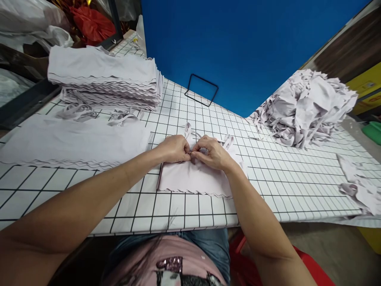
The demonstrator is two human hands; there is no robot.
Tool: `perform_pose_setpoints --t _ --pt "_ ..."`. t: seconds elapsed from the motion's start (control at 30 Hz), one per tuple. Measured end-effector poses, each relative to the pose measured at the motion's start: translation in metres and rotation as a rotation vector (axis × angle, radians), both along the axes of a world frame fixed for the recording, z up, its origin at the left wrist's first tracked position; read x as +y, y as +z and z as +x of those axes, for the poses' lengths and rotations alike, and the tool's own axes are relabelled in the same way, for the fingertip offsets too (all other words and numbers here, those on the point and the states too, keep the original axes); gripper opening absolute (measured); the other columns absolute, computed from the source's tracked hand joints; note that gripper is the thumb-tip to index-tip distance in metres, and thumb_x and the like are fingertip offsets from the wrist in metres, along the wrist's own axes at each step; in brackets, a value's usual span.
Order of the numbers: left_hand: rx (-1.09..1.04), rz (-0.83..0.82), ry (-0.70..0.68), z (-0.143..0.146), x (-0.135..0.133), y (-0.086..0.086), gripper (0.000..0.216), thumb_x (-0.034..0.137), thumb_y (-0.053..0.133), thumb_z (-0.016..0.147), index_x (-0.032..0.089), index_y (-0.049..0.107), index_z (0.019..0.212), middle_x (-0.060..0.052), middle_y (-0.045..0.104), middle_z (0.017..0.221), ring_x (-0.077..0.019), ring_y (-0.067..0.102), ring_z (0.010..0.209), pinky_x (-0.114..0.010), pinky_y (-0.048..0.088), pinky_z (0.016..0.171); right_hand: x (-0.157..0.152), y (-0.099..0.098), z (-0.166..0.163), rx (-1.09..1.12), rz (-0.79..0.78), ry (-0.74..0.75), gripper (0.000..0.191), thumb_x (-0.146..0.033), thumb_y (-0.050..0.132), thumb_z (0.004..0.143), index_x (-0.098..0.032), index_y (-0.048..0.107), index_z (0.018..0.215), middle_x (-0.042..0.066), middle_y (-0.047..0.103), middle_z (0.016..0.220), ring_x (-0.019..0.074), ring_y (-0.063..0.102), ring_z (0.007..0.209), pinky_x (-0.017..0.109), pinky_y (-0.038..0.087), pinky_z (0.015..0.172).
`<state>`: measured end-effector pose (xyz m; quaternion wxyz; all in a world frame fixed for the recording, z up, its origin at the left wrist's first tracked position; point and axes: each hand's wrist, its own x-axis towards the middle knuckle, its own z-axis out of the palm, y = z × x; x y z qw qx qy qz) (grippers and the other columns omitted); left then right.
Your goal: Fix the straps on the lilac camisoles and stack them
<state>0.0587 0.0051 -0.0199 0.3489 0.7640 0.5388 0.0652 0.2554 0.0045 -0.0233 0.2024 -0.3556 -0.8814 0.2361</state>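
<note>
A small pale lilac garment (195,178) with a scalloped hem lies flat on the gridded white table (297,186) right in front of me. My left hand (174,149) and my right hand (211,153) meet over its top edge, fingertips pinched together on the fabric where the thin straps (190,131) come out. Both hands are closed on the garment. What sits between the fingertips is too small to make out.
A tall neat stack of folded lilac pieces (104,77) stands at the back left, with a flat layer (74,141) spread in front of it. A loose heap of the same garments (303,105) fills the back right. A black wire frame (201,90) stands by the blue wall.
</note>
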Motion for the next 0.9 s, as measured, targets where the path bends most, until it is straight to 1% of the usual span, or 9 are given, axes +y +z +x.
perform_pose_setpoints --t 0.43,0.73,0.9 --pt "-0.022 -0.010 0.005 -0.0005 -0.0006 0.0021 0.016 0.036 0.066 0.064 0.020 0.067 0.063 0.001 0.061 0.057 -0.0126 0.051 0.054 -0.026 0.032 0.050 -0.0008 -0.0012 -0.0004 -0.003 0.008 -0.011 0.008 -0.022 0.061 0.087 -0.020 0.066 0.081 0.002 0.067 0.078 0.0199 0.056 0.088 0.042 0.037 0.091" --pt "-0.009 -0.011 -0.002 -0.0002 0.0003 0.0006 0.019 0.038 0.067 0.065 0.019 0.069 0.067 0.001 0.061 0.058 -0.0126 0.051 0.055 -0.027 0.032 0.052 -0.0017 -0.0001 -0.0012 -0.028 -0.008 -0.011 0.007 -0.021 0.060 0.087 -0.019 0.065 0.082 0.002 0.068 0.081 0.0205 0.055 0.092 0.040 0.034 0.091" --pt "-0.005 -0.012 -0.009 -0.0003 0.0001 0.0000 0.022 0.041 0.068 0.067 0.019 0.069 0.067 0.000 0.061 0.059 -0.0139 0.051 0.057 -0.028 0.031 0.053 -0.0034 0.0032 -0.0008 -0.084 0.001 -0.005 0.009 -0.021 0.059 0.089 -0.019 0.064 0.082 0.002 0.068 0.083 0.0204 0.053 0.092 0.039 0.031 0.089"
